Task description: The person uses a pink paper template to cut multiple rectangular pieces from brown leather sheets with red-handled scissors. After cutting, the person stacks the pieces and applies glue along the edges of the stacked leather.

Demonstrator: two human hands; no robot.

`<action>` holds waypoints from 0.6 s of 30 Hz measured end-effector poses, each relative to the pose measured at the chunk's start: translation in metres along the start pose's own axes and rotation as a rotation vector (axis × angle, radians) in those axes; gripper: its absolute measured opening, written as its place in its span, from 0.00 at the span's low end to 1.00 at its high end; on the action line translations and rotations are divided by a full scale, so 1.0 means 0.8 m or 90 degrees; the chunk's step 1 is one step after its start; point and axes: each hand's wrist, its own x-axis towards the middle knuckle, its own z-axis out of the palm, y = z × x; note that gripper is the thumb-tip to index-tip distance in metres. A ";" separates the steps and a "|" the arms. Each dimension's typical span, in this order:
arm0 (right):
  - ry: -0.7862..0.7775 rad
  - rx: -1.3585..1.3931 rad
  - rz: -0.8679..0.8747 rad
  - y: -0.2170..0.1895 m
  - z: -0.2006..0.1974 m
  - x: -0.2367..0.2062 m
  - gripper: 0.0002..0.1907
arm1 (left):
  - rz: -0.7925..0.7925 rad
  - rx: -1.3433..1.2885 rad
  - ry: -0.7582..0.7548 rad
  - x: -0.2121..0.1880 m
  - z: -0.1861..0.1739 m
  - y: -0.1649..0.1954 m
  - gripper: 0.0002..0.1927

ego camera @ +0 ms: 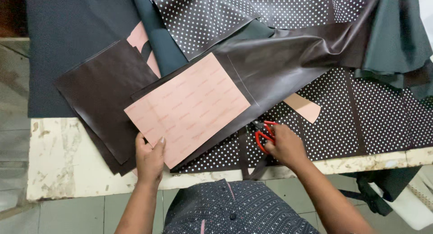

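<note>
A dotted dark shirt (234, 211) fills the bottom edge, over grey floor tiles (81, 216). The left hand (150, 158) presses flat, fingers released, on the pink paper pattern (189, 107). The right hand (285, 146) grips red-handled scissors (263, 134) at the dark leather sheet (279, 62). Beyond the worn white table (63, 157) lies polka-dot fabric (383, 112).

your left hand (150, 158) rests on the near edge of the paper template (189, 107), which lies on the leather sheet (279, 62). your right hand (285, 146), right of the template, holds scissors (263, 134) at that sheet's near edge. a cut leather piece (106, 92) lies left of the template, all on the worktable (63, 162).
</note>
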 end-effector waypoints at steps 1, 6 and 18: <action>-0.015 -0.035 0.025 0.027 -0.010 -0.009 0.21 | 0.004 0.014 0.009 -0.004 0.001 0.001 0.23; -0.057 -0.037 0.128 0.146 -0.061 -0.038 0.21 | 0.138 0.295 0.092 -0.026 0.014 0.002 0.22; 0.177 0.096 0.055 0.179 -0.041 0.077 0.27 | 0.051 0.069 0.126 -0.006 0.068 -0.028 0.17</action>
